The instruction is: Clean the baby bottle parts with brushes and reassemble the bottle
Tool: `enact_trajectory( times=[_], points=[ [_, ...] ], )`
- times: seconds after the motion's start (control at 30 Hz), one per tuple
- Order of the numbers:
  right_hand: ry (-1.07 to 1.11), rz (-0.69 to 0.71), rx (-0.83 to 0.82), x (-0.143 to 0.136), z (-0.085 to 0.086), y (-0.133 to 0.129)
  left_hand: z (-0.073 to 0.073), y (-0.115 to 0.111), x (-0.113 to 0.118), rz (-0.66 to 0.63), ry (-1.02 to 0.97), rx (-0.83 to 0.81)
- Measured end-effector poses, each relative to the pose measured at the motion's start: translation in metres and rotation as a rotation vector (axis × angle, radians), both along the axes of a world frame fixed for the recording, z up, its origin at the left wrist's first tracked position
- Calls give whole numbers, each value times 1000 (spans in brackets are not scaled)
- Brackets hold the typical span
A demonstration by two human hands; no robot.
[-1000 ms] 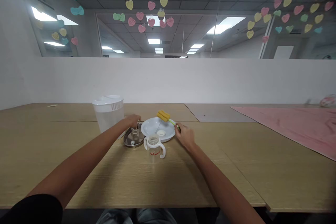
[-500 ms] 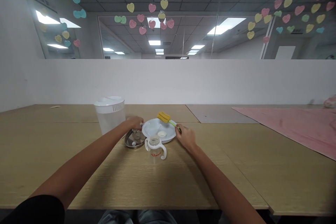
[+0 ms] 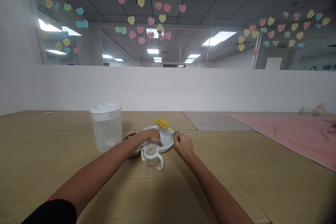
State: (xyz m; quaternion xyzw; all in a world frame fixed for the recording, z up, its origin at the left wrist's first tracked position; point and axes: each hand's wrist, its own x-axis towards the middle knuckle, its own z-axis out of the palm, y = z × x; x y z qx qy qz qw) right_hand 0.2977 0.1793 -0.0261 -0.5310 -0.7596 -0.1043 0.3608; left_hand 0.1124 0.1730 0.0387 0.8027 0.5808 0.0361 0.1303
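My right hand point(image 3: 184, 145) is closed round the green handle of a bottle brush, whose yellow sponge head point(image 3: 162, 123) rests over the far rim of a white bowl point(image 3: 168, 141). Inside that bowl, my left hand point(image 3: 154, 135) reaches down with bent fingers closed together; whatever is at the fingertips is hidden. In front of the bowl stands a clear baby bottle point(image 3: 151, 159), upright, without a cap, with white side handles and red lettering. My left forearm partly covers a round metal tray point(image 3: 137, 153) to the left of the bowl.
A translucent plastic bucket point(image 3: 107, 129) with a white lid stands to the left, just beyond my left forearm. At the right, a pink cloth point(image 3: 283, 136) covers part of the table. A white wall point(image 3: 168, 87) rises behind the table's back edge.
My left hand has moved right, from the bowl's left edge to inside it, covering the white ring-shaped piece there. My right hand keeps the brush almost in place. The camera view has tilted up slightly.
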Motion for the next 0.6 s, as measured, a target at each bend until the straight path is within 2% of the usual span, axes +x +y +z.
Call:
enact_trajectory(
  times=[0.07, 0.13, 0.2, 0.3, 0.4, 0.5, 0.6],
  points=[
    [37, 10, 11, 0, 0, 1, -6, 7, 2, -21, -58, -44],
    [106, 10, 14, -1, 1, 0, -4, 12, -2, -20, -133, -43],
    [207, -6, 1, 0, 4, 0, 6, 15, -10, -1, -224, -14],
    [373, -76, -23, 2, 7, -2, 30, 12, -21, 21, -394, 29],
    [338, -58, 10, 4, 9, -4, 51, 5, -25, 2, -576, 26],
    [308, -9, 15, 5, 10, -4, 61, 0, -25, 25, -723, 77],
    [479, -68, -50, 8, 13, -2, 61, -1, -23, 90, -828, 187]
  ],
)
